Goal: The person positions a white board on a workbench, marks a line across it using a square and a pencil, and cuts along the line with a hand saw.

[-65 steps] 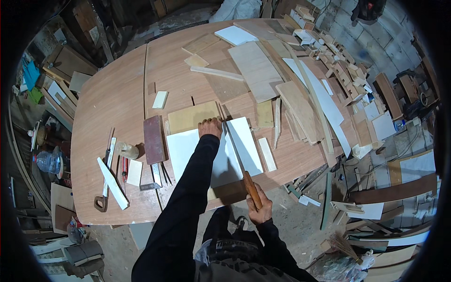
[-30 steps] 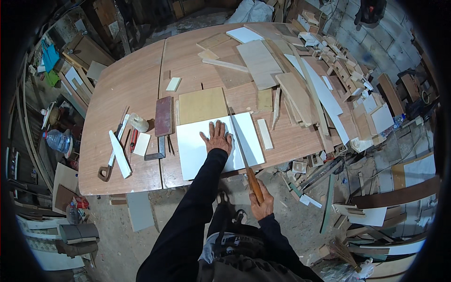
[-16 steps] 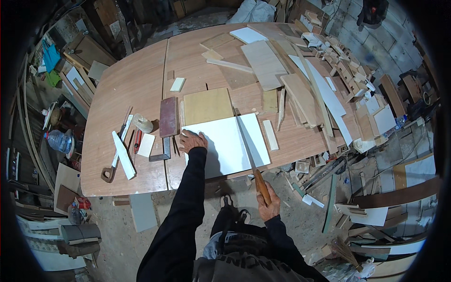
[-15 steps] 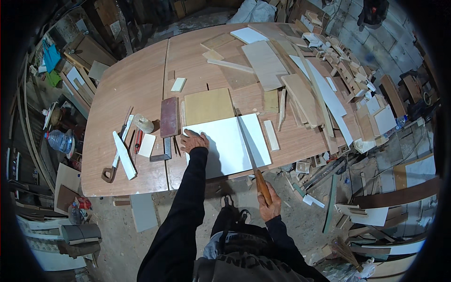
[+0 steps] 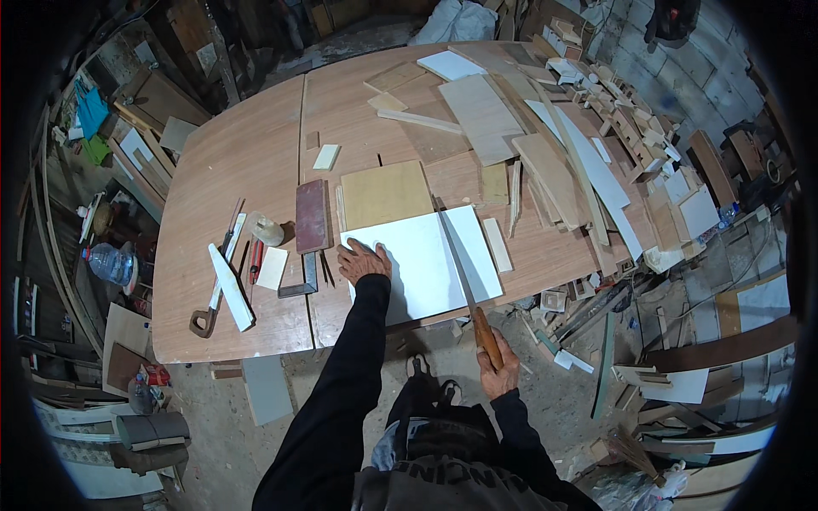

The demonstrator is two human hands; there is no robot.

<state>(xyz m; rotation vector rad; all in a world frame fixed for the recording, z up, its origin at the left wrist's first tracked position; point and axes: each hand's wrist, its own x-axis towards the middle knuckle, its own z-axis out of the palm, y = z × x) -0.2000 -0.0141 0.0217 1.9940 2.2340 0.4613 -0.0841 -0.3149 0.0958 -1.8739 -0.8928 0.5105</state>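
Brown wood-grain table (image 5: pixel 230 162): cluttered
White rectangular panel (image 5: pixel 417 272): seemingly unsevered; cut depth unclear
Left hand (image 5: pixel 365 261): flat on panel
Right hand (image 5: pixel 501 373): gripping wooden-handled handsaw (image 5: pixel 483 326)

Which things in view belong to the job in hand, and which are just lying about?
In use:
wooden-handled saw, in the right hand
white board, under the left hand

Apparently lying about:
reddish-brown block
pale container
L-shaped square
grey-brown sheet

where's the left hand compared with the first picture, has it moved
Yes: against the maroon block, the left hand has moved left and lower in view, to the left end of the white board.
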